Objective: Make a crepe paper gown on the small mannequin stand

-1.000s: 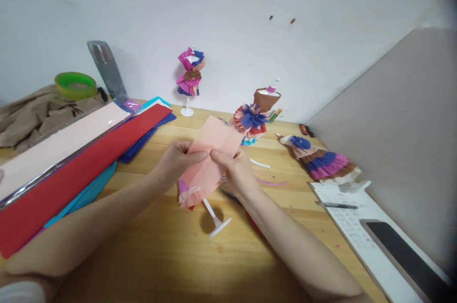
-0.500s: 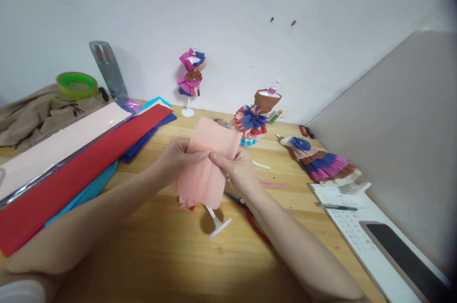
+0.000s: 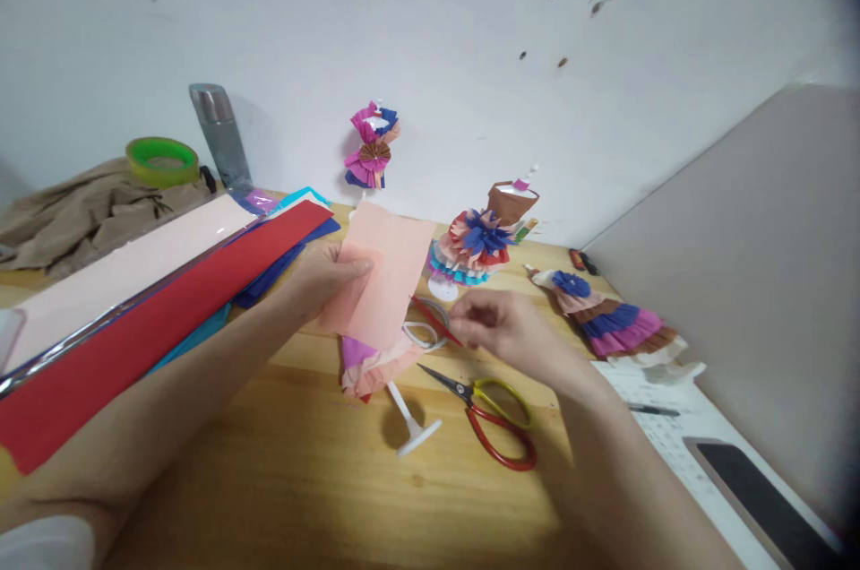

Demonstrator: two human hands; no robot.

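Above the table [image 3: 282,471], my left hand [image 3: 322,279] pinches the pink paper [image 3: 382,283]; my right hand [image 3: 501,332], loosely curled and empty, should reach the scissors [image 3: 487,409] handles-first, keeping paper taut.

A pale pink paper sheet [image 3: 382,283]. Scissors [image 3: 487,413] with red and yellow-green handles on a light wooden tabletop [image 3: 288,471]. Long paper sheets: one red [image 3: 167,310], one pale pink [image 3: 127,270], blue and turquoise beneath. A paper dress [image 3: 608,319] banded blue, magenta, brown. A green tape roll [image 3: 162,161]. White wall [image 3: 430,32].
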